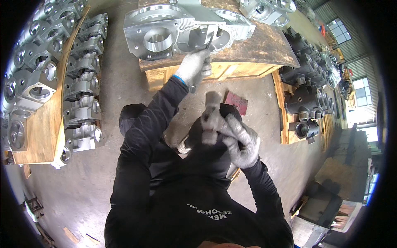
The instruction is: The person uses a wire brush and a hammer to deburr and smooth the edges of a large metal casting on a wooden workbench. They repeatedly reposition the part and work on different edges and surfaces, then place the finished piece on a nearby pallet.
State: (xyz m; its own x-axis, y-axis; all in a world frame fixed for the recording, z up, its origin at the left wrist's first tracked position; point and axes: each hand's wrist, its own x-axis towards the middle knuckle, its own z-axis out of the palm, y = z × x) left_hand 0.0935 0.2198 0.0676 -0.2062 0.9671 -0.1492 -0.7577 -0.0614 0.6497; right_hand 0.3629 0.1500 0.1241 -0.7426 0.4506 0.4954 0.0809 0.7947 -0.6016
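Note:
A large machined aluminium housing (165,31) with round bores lies on a wooden pallet (248,53) in front of me. My left hand (192,66), in a grey knit glove, is closed on a slim dark tool (209,41) whose tip pokes into the housing's open middle cavity. My right hand (237,138), also gloved, is raised near the camera and grips a blurred grey cylindrical object (211,115). Black sleeves cover both forearms.
Rows of smaller silver castings (82,82) fill wooden shelves at the left. Dark castings (304,103) sit on pallets at the right, more silver parts (266,8) at the back. A red block (236,102) lies on the concrete floor (82,182) near my dark shoe (129,118).

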